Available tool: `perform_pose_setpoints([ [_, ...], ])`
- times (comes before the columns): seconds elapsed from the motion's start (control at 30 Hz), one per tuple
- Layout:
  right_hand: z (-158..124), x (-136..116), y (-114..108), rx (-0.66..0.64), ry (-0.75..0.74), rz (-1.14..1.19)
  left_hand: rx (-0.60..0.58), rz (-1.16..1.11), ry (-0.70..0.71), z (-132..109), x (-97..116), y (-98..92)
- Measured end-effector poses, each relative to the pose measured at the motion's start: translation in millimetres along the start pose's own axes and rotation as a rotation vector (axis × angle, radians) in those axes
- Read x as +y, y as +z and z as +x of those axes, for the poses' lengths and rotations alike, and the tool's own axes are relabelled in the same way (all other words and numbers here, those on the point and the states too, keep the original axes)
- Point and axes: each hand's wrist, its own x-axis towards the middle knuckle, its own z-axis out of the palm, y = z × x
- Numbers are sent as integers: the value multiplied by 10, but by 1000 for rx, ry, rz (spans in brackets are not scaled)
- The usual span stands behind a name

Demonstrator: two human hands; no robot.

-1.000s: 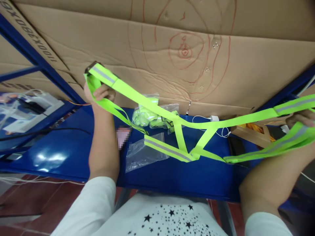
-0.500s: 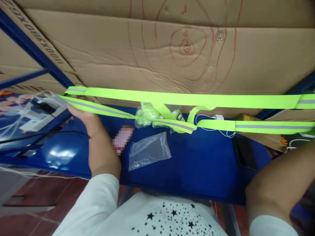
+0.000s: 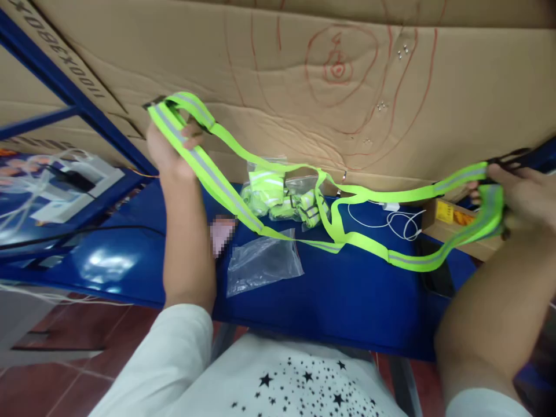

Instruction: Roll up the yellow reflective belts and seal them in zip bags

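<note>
A neon-yellow reflective harness (image 3: 217, 175) with grey stripes hangs in two sagging straps between my hands. My left hand (image 3: 171, 145) is raised at the left, its fingers closed round the looped end beside a black buckle. On the right, my right hand (image 3: 521, 194) grips the other end, where black pieces stick out past the fingers. Cross straps join the two long bands near the middle. Below lies a flat clear zip bag (image 3: 264, 263) on the blue table (image 3: 347, 307). Behind the straps sit clear bags of folded reflective straps (image 3: 267, 188).
A large cardboard sheet (image 3: 182, 63) with red drawn rings stands behind the table. At the left are a white power strip (image 3: 99, 188) and cables. A small cardboard box (image 3: 473, 237), a white cable (image 3: 403, 223) and a dark phone (image 3: 436, 281) lie at the right.
The harness was stretched taut and now hangs slack. My left hand has risen and moved inward; my right hand has come into view from the right edge.
</note>
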Motion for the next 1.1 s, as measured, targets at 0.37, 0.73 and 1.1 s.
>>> perform_pose_setpoints([
  [0.37,-1334,-490,1667,-1618,-348,-73,-60,267,-5,213,-320,468],
  [0.73,-838,-488,1089,-1221,-571,-166,196,263,72,14,94,775],
  [1.1,-1203,-673,1001,121,-1073,-357,-370,923,172,-874,229,2365],
])
